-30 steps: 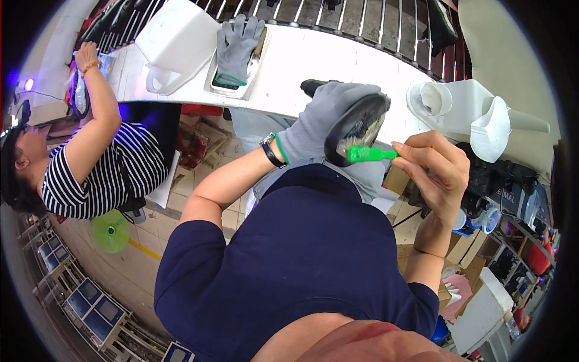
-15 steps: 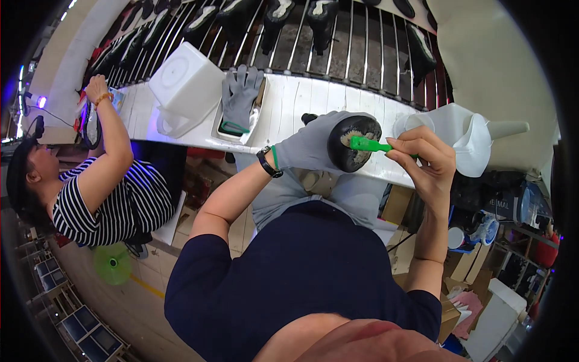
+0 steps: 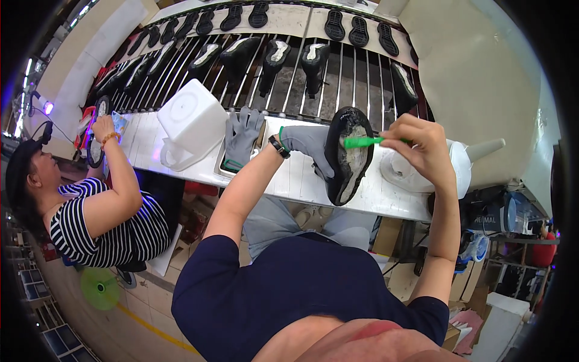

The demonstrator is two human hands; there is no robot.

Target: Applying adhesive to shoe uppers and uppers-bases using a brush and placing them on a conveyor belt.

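Observation:
My left hand [image 3: 306,145], in a grey glove, grips a black shoe upper [image 3: 339,187] from its left side. The shoe stands nearly lengthwise in the view, its underside turned to me, with a pale whitish patch along the middle. In my bare right hand [image 3: 421,143] a small green-handled brush [image 3: 363,142] is pinched between thumb and fingers. The brush head lies against the shoe's underside, near the upper middle. Below and around my right hand, a white plastic container [image 3: 400,172] rests on the white worktable [image 3: 283,184].
A roller conveyor [image 3: 341,72] beyond the table carries several black shoe uppers, bottoms up. Black soles [image 3: 335,25] line the shelf behind. A white jug [image 3: 192,114] and a tray with grey gloves [image 3: 242,136] stand left. Further left, a co-worker [image 3: 117,220] handles a black sole [image 3: 95,152].
The shoe has been turned so more of its underside length shows. The brush has shifted slightly left on it. My view has tilted up, bringing the row of soles into sight.

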